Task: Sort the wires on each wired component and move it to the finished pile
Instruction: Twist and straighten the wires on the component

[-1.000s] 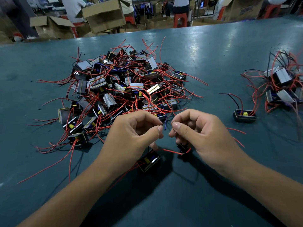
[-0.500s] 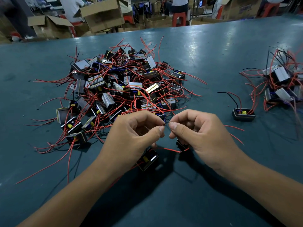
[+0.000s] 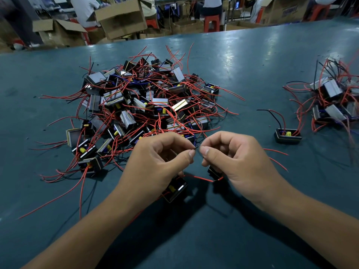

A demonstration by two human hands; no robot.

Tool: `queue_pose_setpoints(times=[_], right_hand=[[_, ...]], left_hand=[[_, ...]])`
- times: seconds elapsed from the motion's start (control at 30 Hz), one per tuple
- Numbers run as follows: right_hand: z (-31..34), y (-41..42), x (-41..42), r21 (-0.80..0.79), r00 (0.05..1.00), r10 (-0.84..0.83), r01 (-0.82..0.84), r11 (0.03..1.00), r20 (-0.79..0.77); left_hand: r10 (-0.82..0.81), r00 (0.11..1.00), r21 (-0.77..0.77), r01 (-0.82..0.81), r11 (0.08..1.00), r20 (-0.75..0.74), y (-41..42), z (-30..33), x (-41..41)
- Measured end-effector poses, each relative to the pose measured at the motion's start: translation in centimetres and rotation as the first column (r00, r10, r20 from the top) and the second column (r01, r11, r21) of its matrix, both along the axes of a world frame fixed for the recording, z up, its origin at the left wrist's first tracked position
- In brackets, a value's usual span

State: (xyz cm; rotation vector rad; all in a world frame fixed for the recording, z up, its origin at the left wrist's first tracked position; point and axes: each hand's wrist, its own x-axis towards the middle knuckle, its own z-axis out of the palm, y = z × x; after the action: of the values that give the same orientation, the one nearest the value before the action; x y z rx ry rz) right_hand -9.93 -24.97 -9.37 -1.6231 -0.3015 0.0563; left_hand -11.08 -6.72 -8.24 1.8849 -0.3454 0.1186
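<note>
While both hands work close together above the desk (image 3: 252, 61), the left hand (image 3: 155, 162) and right hand (image 3: 239, 162) each press thumb to forefinger on the same thin dark wire (image 3: 197, 147), fingertips almost meeting. The wired component (image 3: 174, 189) being sorted hangs or rests just under the left hand, and a red wire (image 3: 200, 178) loops from it toward a second black part (image 3: 213, 171) tucked below the right hand.

Pulling too hard could, I judge, tear the thin lead from its joint. Loose red leads from the unsorted pile (image 3: 147, 105), lying just behind the knuckles, could snag and drag neighbours along. The finished pile (image 3: 330, 101) sits well apart to the right, with a lone component (image 3: 287, 135) near it, so trailing wires might catch on the carry.

No brand or label is readable on the parts; printing on a cardboard box (image 3: 287, 10) behind is too blurred.
</note>
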Motion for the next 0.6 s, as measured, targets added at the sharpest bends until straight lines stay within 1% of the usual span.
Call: queue_pose_setpoints(times=[0.43,0.6], right_hand=[[-0.07,0.02,-0.03,0.015,0.999,-0.042,0.043,0.999,-0.018],[0.09,-0.01,-0.04,0.056,0.996,-0.083,0.085,0.995,-0.032]], left_hand=[[-0.005,1.0,-0.001,0.005,1.0,0.019,0.15,-0.2,0.03],[0.011,0.999,-0.055,-0.01,0.998,0.035,0.3,-0.07,0.08]])
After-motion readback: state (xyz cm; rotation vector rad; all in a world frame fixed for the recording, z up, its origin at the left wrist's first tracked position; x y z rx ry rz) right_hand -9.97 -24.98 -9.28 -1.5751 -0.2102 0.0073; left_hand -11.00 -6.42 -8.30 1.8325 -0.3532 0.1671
